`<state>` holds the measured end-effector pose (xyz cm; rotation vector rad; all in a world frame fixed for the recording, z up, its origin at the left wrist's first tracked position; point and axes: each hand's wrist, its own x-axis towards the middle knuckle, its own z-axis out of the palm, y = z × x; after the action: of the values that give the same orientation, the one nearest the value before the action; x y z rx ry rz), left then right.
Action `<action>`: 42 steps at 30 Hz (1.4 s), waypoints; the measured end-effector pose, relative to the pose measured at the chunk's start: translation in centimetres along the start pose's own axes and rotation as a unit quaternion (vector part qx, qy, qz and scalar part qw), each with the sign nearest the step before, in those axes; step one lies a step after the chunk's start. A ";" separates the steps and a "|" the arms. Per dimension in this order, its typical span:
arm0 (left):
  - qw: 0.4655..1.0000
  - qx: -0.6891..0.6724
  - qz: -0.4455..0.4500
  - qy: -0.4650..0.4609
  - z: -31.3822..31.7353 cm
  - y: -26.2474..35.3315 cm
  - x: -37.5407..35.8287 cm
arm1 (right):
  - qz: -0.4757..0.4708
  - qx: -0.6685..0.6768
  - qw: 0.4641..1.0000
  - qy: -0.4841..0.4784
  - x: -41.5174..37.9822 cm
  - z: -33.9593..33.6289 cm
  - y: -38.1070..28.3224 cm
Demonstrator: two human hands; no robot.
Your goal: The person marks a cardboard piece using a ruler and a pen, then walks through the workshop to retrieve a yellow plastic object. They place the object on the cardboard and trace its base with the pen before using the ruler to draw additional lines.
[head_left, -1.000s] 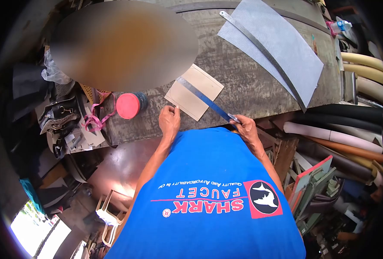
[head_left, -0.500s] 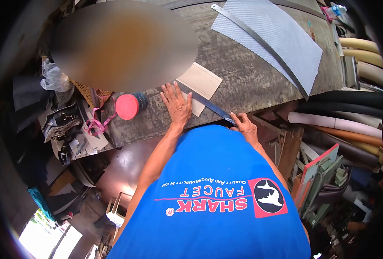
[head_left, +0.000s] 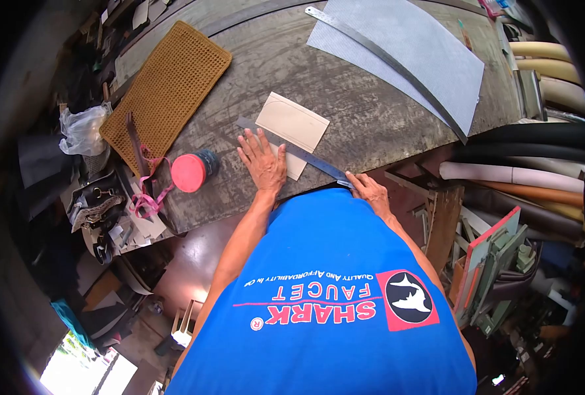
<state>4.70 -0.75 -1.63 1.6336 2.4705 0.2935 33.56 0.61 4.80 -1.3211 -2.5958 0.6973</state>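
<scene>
A dark metal ruler [head_left: 319, 164] lies slantwise across a beige sheet [head_left: 292, 123] with faint lines near its edges, on the worn tabletop. My left hand [head_left: 264, 166] is spread flat, pressing on the ruler and the sheet's near part, its fingers pointing away from me. At the ruler's near right end, my right hand [head_left: 369, 191] is closed, thumb and fingers together around a slim silvery tool [head_left: 344, 184] that shows only in part beside the ruler. Left of my left hand stands a jar with a pink lid [head_left: 188, 173].
A brown woven mat [head_left: 174, 85] lies at the table's left, with pink ribbon [head_left: 149, 201] near it. A long steel ruler [head_left: 385, 56] rests on a pale grey sheet [head_left: 437, 72] at the back right. Rolls of material [head_left: 513, 176] are stacked right of the table [head_left: 240, 72].
The view has shifted slightly, and the woven mat at upper left now shows where a blurred patch was. Both hands keep nearly the same place at the ruler.
</scene>
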 end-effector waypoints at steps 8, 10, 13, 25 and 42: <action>1.000 -0.006 0.017 0.009 -0.1 -0.2 -0.1 | 0.001 0.005 1.000 0.010 0.0 0.1 0.1; 1.000 -0.015 0.026 -0.005 -0.3 -0.4 0.0 | -0.004 0.004 1.000 0.015 -0.1 0.3 0.3; 0.999 -0.005 0.020 -0.032 -0.7 -0.3 0.1 | -0.015 -0.012 0.999 0.031 -0.2 0.6 0.5; 0.999 0.021 0.043 -0.002 -0.3 -0.5 0.1 | 0.006 -0.015 0.997 0.072 -0.2 1.2 -0.1; 0.999 0.008 0.039 -0.023 -0.3 -0.7 0.1 | 0.049 -0.011 0.997 0.064 -0.4 1.6 -0.6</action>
<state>4.01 -0.96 -1.46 1.7262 2.3867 0.2443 32.86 -0.54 3.66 -1.4566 -2.4589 0.5802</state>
